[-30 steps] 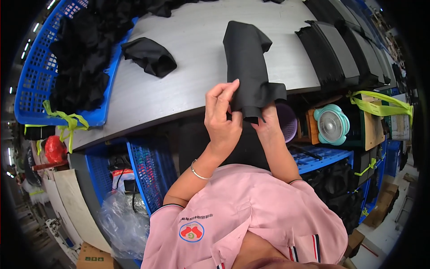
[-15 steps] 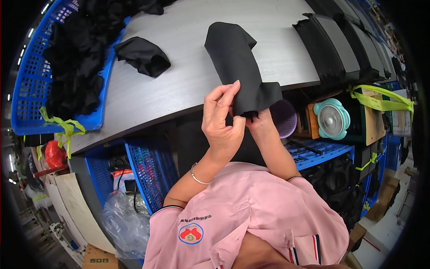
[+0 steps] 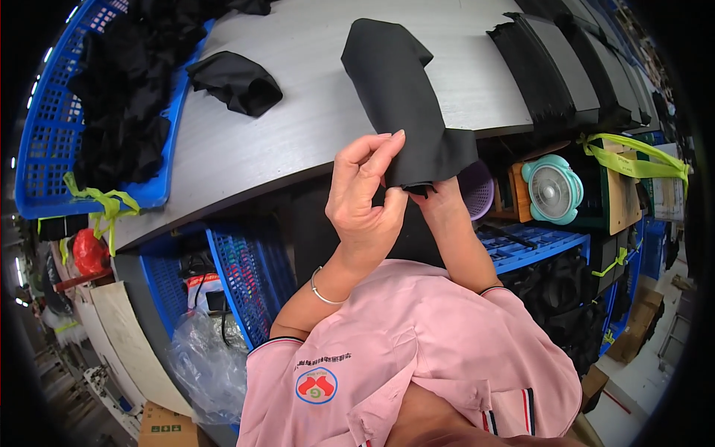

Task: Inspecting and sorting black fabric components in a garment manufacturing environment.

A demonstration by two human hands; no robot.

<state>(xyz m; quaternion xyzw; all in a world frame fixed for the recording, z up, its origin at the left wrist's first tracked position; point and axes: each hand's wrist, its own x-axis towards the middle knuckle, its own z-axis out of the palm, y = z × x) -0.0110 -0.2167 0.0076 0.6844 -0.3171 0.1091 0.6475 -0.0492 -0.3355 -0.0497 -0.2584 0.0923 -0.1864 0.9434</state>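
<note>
A long black fabric piece (image 3: 398, 97) lies on the grey table (image 3: 298, 127), its near end hanging over the table's front edge. My left hand (image 3: 365, 195) pinches that near end between thumb and fingers. My right hand (image 3: 439, 200) grips the same end from below and is mostly hidden behind the cloth. A crumpled black fabric piece (image 3: 237, 80) rests on the table to the left, away from both hands.
A blue plastic basket (image 3: 52, 134) heaped with black fabric sits at the table's left. Stacks of black fabric (image 3: 566, 67) line the right side. Under the table are blue crates (image 3: 246, 276), a teal fan (image 3: 553, 189), a purple basket (image 3: 477, 190) and a clear plastic bag (image 3: 205, 365).
The black fabric piece has shifted slightly left and toward me as both hands work its near end. The left fingers have closed further onto the edge.
</note>
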